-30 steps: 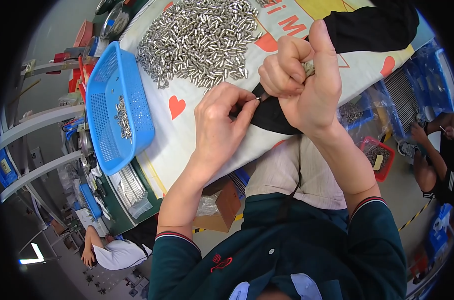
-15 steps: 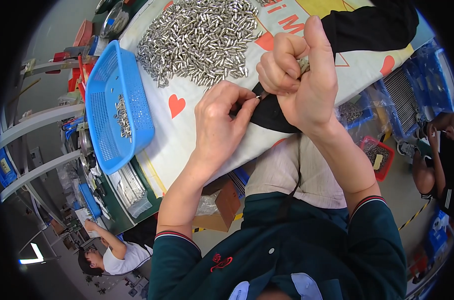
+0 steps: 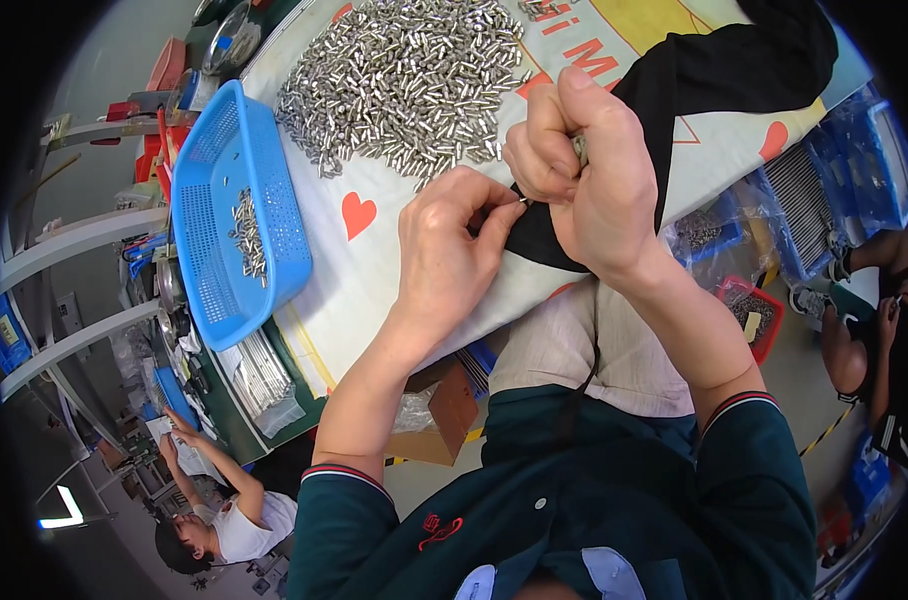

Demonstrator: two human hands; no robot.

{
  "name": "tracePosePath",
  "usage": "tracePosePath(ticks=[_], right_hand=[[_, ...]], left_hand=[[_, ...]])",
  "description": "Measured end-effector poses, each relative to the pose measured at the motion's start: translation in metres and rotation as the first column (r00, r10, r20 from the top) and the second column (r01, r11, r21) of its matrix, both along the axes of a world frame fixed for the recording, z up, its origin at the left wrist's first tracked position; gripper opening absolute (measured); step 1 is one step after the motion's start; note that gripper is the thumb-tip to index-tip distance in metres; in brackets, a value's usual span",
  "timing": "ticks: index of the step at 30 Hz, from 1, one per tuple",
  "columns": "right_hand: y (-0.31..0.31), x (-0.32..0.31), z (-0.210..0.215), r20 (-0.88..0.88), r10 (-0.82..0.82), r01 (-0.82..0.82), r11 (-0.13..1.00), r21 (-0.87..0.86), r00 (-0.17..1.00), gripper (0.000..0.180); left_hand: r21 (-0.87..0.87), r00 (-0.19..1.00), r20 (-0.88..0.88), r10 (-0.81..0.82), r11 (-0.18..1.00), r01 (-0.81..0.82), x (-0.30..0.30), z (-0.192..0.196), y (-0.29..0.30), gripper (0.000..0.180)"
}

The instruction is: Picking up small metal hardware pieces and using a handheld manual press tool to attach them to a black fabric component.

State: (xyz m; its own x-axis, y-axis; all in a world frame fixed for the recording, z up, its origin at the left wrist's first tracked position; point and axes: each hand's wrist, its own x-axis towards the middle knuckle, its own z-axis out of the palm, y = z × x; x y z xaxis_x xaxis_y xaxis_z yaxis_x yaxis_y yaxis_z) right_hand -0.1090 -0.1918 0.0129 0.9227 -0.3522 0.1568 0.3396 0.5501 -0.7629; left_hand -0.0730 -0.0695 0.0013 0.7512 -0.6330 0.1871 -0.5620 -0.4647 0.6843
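My left hand (image 3: 452, 240) is closed in a pinch, with a small silvery metal part (image 3: 523, 200) at the tips of thumb and forefinger. Close beside it, my right hand (image 3: 599, 180) is curled tight, thumb raised, around a pale object (image 3: 579, 150); the fingers hide most of it, so its kind cannot be told. Beneath both hands lies a black cloth (image 3: 536, 238), and more of the black fabric (image 3: 744, 75) stretches to the upper right. Beyond my left hand a large heap of small silvery metal parts (image 3: 404, 85) spreads over the tabletop.
A blue perforated basket (image 3: 286, 215) holding some metal parts stands at the left on the patterned white tablecloth (image 3: 319, 270). Below the table are an open cardboard box (image 3: 444, 415) and a red bin (image 3: 764, 325). Other people are at lower left and far right.
My right hand has come down and slightly left, its thumb lower. The left hand has shifted slightly right. The black fabric now reaches down behind the right hand. The person at lower left has moved their arms.
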Motion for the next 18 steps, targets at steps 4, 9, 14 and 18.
tracePosePath(ticks=[4,9,14,18], right_hand=[[0.007,0.001,0.002,0.018,-0.059,0.06,0.995,-0.08,0.998,0.042],[0.001,0.006,-0.002,-0.03,-0.038,0.037,0.999,-0.033,0.999,0.041],[-0.022,0.008,-0.016,-0.105,0.08,-0.046,0.956,0.29,0.991,0.036],[-0.025,0.004,-0.017,-0.075,0.079,-0.051,0.947,0.316,0.994,0.036]], left_hand=[[-0.048,0.995,-0.097,0.008,0.999,-0.013,0.001,-0.002,0.0,0.007],[0.009,0.998,-0.057,-0.007,1.0,0.008,0.002,-0.001,0.001,0.007],[0.029,0.999,-0.018,-0.028,0.999,0.028,0.0,0.001,0.0,0.008],[0.052,0.993,0.092,-0.07,0.996,0.066,0.001,0.001,-0.001,0.012]])
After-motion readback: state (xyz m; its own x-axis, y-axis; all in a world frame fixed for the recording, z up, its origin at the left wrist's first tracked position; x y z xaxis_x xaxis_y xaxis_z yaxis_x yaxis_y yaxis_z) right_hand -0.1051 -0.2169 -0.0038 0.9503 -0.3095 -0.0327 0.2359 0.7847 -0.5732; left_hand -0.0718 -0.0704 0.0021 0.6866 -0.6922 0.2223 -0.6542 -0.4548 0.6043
